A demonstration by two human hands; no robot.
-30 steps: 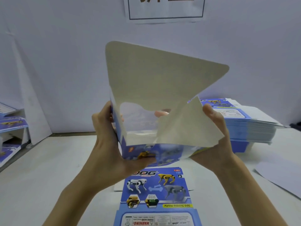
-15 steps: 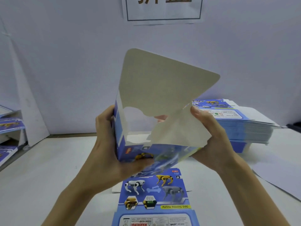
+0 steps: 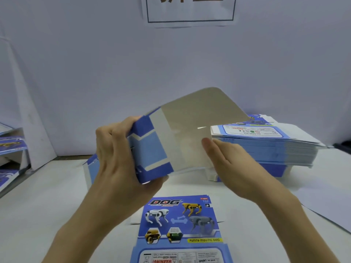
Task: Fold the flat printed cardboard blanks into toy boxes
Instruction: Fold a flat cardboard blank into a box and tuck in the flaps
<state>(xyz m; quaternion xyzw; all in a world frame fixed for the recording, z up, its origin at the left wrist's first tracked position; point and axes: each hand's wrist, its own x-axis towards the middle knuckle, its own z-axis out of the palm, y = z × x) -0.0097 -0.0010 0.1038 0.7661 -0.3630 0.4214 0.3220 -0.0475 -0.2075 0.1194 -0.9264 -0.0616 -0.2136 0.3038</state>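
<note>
The box [image 3: 152, 149], half folded, is up in the air in front of me, above the near middle of the worktop [image 3: 47, 205] and clear of it. My left hand [image 3: 117, 158] grips its blue printed end, fingers curled over the top edge and thumb under the bottom corner. My right hand [image 3: 228, 164] is flat with the fingers straight and lies against the plain grey flap [image 3: 199, 114], which sticks out to the right with a rounded far corner. The two hands are apart, one at each end of the box.

Directly below, a flat blank [image 3: 180, 224] printed with toy dogs lies face up, its near edge running out of the picture. A thick stack of blanks [image 3: 266, 147] sits at the back right, its left edge just behind the flap and my right fingers. A pale loose sheet [image 3: 326, 205] lies at the right edge of the worktop. More printed blanks [image 3: 11, 145] rest at the far left. There is bare worktop on the left between that pile and my left arm. A white wall [image 3: 95, 73] closes off the back.
</note>
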